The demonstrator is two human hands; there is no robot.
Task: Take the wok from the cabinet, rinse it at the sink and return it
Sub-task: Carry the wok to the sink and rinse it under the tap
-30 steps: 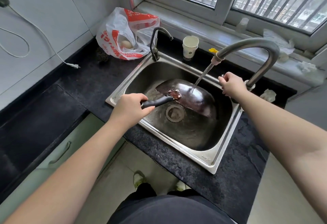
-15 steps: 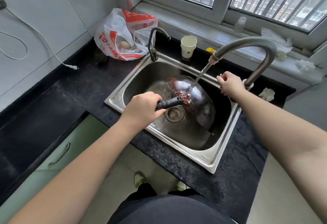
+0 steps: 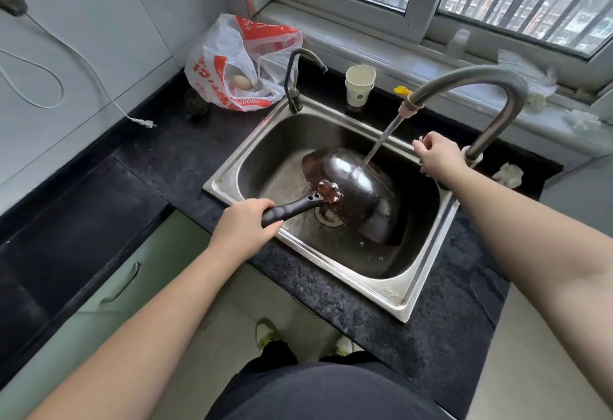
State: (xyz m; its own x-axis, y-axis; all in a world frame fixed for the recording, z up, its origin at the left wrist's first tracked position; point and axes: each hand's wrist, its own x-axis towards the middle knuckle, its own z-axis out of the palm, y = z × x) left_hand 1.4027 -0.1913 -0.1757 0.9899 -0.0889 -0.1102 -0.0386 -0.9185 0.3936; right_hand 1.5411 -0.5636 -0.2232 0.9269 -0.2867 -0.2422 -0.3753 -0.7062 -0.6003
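— Fingers first: what are they doing?
— Fingers (image 3: pixel 265 209) of the left hand (image 3: pixel 247 225) are wrapped tight around the wok's black handle (image 3: pixel 292 210), at the near rim of the sink (image 3: pixel 391 293).
— And the wok itself?
— The wok (image 3: pixel 355 187) sits inside the steel basin, turned over so its dark, wet underside faces up, tilted, just above the drain (image 3: pixel 328 219). A stream of water (image 3: pixel 379 144) from the big curved faucet (image 3: pixel 481 84) lands on its upper side.
— The other hand?
— The right hand (image 3: pixel 438 156) is at the far rim, beside the faucet's base, fingers curled around a small lever there; only its tip peeks out.
— Anything behind the sink?
— On the dark tabletop (image 3: pixel 172 154): a smaller thin faucet (image 3: pixel 297 81), stacked paper cups (image 3: pixel 360 86), and a white-and-red plastic bag (image 3: pixel 238 61) with an egg (image 3: pixel 241 82) in it. A plug on a white cord (image 3: pixel 146 122) lies to the left, under the window.
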